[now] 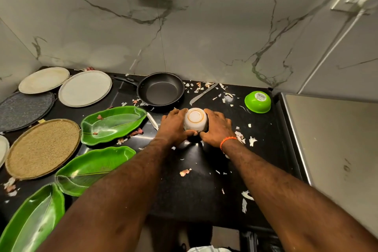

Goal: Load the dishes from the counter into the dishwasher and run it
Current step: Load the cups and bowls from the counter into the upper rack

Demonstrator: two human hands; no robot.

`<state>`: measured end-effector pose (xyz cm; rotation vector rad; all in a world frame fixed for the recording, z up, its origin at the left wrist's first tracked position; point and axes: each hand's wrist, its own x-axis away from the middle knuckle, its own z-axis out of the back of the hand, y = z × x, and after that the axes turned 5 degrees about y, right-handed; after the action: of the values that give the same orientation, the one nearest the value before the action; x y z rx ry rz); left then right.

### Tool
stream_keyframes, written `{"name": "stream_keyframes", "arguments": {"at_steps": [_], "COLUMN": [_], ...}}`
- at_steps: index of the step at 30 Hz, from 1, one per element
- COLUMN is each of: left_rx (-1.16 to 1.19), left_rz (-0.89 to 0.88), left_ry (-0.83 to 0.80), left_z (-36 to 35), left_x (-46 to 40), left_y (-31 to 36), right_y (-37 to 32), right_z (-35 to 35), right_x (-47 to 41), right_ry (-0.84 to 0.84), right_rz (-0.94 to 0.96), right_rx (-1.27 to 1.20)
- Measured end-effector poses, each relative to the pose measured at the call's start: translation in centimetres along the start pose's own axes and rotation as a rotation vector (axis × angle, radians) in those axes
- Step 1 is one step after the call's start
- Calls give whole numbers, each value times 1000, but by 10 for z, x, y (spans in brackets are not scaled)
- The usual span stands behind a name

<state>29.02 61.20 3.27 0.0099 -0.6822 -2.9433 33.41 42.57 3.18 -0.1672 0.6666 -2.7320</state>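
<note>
Head view of a black counter (pixel 184 190) at an early stage of loading. As judged from the scene, almost nothing had been loaded: the dishwasher itself was not in view, and most dishes lay on the counter. To the left lay three green leaf-shaped trays (pixel 112 124), two pale round plates (pixel 84 88), a grey speckled plate (pixel 24 109) and a woven round mat (pixel 42 147). A black frying pan (pixel 161 89) stood near the marble wall, a table knife (pixel 202 93) just to its right, and a green bowl (pixel 257 101), upside down, sat well apart near the right-hand corner. Pale vegetable peelings (pixel 252 141) were scattered across the surface.

The item in hand was a white bowl (pixel 195 118), inverted so that its orange-ringed foot faced upward, resting mid-counter just in front of the pan. The left hand (pixel 176 127) cupped its left flank and the right hand (pixel 216 129) its right flank; the fingers of both curled round the wall, thumbs meeting at the near side. Whether the bowl had cleared the counter could not be told. Remaining, by this reading: carry this bowl, clear the rest, start the machine.
</note>
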Motion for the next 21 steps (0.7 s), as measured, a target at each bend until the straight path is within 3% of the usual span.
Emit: {"name": "stream_keyframes", "arguments": {"at_steps": [21], "left_rx": [-11], "left_rz": [-386], "left_ry": [-66], "left_z": [-35], "left_x": [93], "left_y": [93], "right_y": [51], "right_z": [33], "right_x": [183], "right_ry": [262], "right_rz": [-150], "right_rx": [106]}}
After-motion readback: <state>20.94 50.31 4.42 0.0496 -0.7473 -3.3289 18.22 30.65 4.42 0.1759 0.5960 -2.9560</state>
